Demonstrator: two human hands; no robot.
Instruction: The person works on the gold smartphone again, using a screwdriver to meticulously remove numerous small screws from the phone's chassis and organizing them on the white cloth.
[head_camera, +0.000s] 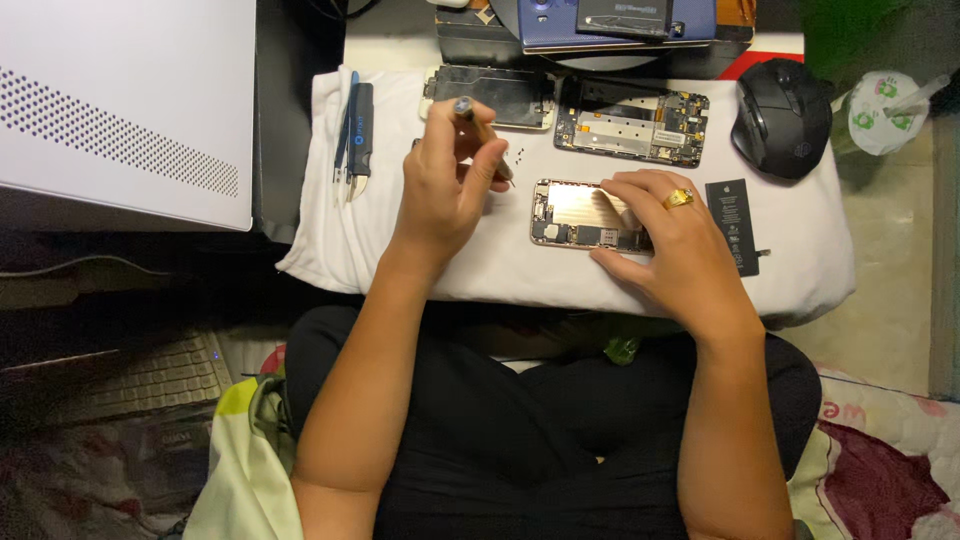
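our left hand (450, 185) holds a screwdriver (483, 128); our right hand (665, 235) presses flat on the opened phone shell (572, 212) on the white cloth (380, 250). battery (735, 225) and loose screws (522, 156) already out, boards remain inside.

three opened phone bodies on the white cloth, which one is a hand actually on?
The gold-rimmed open phone nearest the person: the right hand rests on it. The other two, the dark frame and board-filled body, lie untouched farther back.
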